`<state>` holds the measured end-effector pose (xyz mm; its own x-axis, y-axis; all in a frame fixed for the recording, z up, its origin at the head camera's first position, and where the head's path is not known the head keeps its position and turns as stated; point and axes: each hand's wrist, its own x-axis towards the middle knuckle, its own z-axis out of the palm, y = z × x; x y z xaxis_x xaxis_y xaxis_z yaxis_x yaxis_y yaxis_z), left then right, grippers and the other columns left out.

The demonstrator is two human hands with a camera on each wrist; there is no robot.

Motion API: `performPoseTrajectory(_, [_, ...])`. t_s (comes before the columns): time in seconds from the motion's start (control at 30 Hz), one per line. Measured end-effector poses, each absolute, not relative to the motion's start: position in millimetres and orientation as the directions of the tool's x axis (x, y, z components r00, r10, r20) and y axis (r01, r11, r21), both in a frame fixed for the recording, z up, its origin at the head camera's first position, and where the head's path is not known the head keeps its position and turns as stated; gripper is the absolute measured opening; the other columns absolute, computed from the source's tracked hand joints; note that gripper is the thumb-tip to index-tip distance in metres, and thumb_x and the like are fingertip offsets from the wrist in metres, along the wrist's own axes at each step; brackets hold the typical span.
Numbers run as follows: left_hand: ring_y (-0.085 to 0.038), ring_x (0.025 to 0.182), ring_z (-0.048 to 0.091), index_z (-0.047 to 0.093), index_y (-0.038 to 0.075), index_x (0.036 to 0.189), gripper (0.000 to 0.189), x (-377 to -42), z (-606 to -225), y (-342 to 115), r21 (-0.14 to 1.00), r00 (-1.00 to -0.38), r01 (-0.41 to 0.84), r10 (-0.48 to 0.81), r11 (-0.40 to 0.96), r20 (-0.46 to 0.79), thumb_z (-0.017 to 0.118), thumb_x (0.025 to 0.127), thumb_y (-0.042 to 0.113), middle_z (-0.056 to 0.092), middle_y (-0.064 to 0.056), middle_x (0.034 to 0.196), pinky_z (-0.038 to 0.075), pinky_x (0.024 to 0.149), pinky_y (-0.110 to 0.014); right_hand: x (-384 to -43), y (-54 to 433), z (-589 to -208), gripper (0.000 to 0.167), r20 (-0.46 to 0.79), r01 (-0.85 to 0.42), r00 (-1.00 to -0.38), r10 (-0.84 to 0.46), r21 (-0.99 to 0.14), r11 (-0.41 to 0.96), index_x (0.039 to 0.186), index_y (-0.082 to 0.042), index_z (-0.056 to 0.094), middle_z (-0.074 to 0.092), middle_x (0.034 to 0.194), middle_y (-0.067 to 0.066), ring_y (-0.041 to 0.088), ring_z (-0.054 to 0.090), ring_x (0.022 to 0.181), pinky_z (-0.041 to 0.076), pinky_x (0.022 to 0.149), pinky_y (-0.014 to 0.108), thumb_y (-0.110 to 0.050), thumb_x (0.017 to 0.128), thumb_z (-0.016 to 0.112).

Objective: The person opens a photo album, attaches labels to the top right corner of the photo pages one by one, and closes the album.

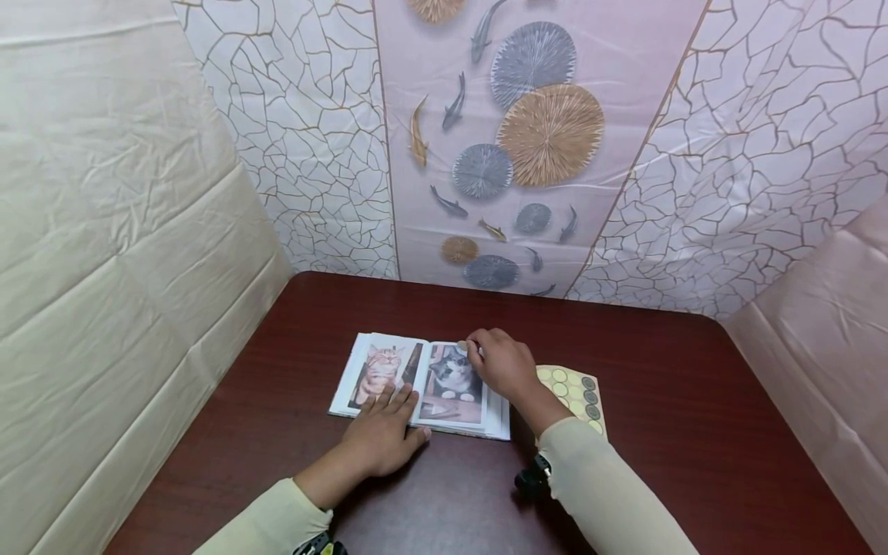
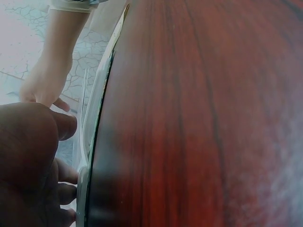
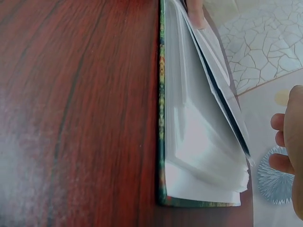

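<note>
An open photo album (image 1: 425, 422) lies on the table with a cat picture on each page, an orange cat (image 1: 381, 370) on the left and a grey-and-white cat (image 1: 454, 378) on the right. My left hand (image 1: 384, 438) rests with straight fingers on the lower edge of the left page. Over the right page's top edge, my right hand (image 1: 505, 364) pinches a small pale yellow round sticker (image 3: 282, 98) at its fingertips. A sheet of round stickers (image 1: 574, 389), yellow and dark circles in rows, lies right of the album, partly hidden by my right forearm.
The dark red wooden table (image 1: 666, 416) runs back to a patterned cloth wall (image 1: 333, 154). Plain beige cloth (image 1: 125, 231) hangs at the left side, and more cloth hangs at the right. Loose page edges (image 3: 203, 146) fan up from the album's cover.
</note>
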<state>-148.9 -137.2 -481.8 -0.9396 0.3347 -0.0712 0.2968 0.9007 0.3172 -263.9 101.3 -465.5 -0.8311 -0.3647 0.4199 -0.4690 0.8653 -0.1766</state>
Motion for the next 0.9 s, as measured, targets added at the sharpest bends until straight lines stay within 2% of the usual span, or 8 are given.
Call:
performPoseTrajectory(0.4, [-0.037, 0.153, 0.019, 0.038, 0.005, 0.158, 0.073, -148.2, -479.7, -136.9, 0.324, -0.942, 0.287, 0.327, 0.902, -0.077, 0.049, 0.104, 0.053, 0.032, -0.012, 0.164, 0.017, 0.122, -0.057, -270.5, 91.6, -465.6, 0.019, 0.382, -0.473, -0.842, -0.379, -0.187, 0.861, 0.106, -0.02, 0.07, 0.069, 0.101, -0.001, 0.016, 0.064, 0.09, 0.051, 0.06, 0.039, -0.03, 0.105, 0.053])
performPoseTrajectory(0.9, [-0.036, 0.153, 0.017, 0.036, 0.006, 0.159, 0.075, -150.9, -486.4, -138.4, 0.315, -0.939, 0.299, 0.336, 0.901, -0.069, 0.046, 0.104, 0.056, 0.03, -0.011, 0.165, 0.015, 0.122, -0.057, -275.7, 78.6, -468.5, 0.02, 0.394, -0.488, -0.831, -0.392, -0.178, 0.855, 0.106, -0.018, 0.069, 0.066, 0.094, -0.001, 0.017, 0.061, 0.081, 0.049, 0.057, 0.039, -0.029, 0.106, 0.052])
